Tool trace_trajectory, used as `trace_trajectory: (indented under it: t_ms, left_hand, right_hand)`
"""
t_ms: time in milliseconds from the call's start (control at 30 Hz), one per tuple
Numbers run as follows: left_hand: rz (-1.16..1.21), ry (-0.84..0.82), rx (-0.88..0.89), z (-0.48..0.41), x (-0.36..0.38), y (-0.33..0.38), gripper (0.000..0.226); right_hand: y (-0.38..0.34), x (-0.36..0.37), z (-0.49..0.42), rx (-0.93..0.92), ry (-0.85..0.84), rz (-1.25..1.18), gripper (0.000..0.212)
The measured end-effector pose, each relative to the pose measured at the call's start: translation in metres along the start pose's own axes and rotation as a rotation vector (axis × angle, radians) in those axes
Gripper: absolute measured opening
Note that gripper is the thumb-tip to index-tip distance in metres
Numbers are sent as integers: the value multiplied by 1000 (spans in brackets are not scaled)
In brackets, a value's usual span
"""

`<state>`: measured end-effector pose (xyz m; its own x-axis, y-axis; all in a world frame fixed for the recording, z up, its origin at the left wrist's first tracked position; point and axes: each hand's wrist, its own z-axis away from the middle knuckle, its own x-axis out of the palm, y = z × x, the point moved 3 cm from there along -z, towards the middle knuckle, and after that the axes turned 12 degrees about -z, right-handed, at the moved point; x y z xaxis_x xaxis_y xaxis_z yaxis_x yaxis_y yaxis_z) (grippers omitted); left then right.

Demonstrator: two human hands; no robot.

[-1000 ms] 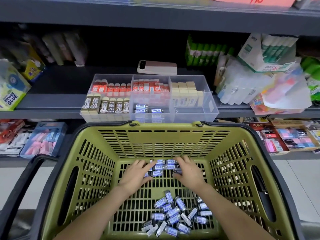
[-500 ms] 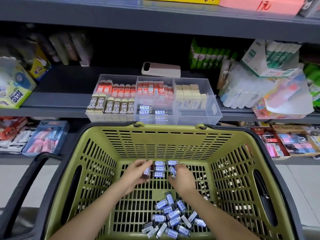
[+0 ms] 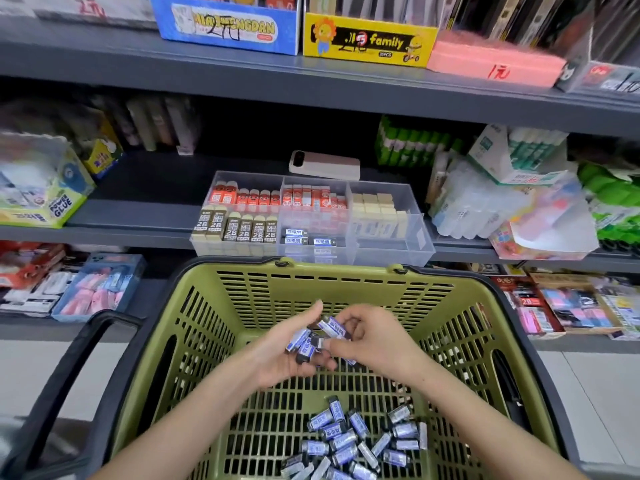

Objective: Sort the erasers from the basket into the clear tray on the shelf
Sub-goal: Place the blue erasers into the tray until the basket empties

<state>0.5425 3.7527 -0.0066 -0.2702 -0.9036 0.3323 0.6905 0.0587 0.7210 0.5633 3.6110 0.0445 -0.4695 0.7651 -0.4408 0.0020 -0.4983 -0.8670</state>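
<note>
Your left hand (image 3: 289, 351) is cupped palm-up over the middle of the green basket (image 3: 339, 271), toward its far wall. Its fingers curl up around a handful of erasers (image 3: 302, 342) in blue-and-white sleeves, which lie across the palm and the bases of the fingers, with dark ends poking out below.

Your right hand (image 3: 375, 341) meets it from the right, knuckles up and fingers curled. Its thumb and forefinger are clamped on the upper eraser (image 3: 331, 328), which sits tilted at the top of the handful, just beside your left fingertips. I cannot tell whether that eraser touches the others.

The loose pile of erasers (image 3: 349, 441) lies on the basket floor near its near edge, right of centre, well apart from both hands.

The clear tray (image 3: 389, 245) stands at the front edge of the shelf (image 3: 138, 211), just beyond the basket's far rim. Its middle front compartment holds three matching blue-sleeved erasers (image 3: 304, 237). To their left stand the 2B erasers (image 3: 237, 228), behind are red-sleeved erasers (image 3: 277, 195), and cream blocks (image 3: 375, 209) fill the back of the right compartment. A pink power bank (image 3: 325, 164) lies behind the tray.
</note>
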Motion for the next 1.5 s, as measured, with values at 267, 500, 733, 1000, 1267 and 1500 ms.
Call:
trace_trajectory:
  t_ms: [267,500,733,1000,1267,1500]
  left_hand:
    - [-49,133,200,36,0,46,11]
    - [61,163,367,58,-15,92,18]
    - [173,387,599,72,-46,124,16]
    - [235,476,632,62,-46,138,18]
    - [253,516,703,60,-48,136,17]
    - [260,468,736,61,-51,132,30]
  right_hand:
    - [-49,-12,4,9,-3,-408,49]
    - [-77,-46,-10,-17,237,-655,5]
    - [-93,-69,-54,-179,478,-361,14]
    - [-69,-46,-101,-51,664,256,12]
    - [-64,-36,-111,21,695,444,11]
    - [-68,-36,-116,43,530,843,26]
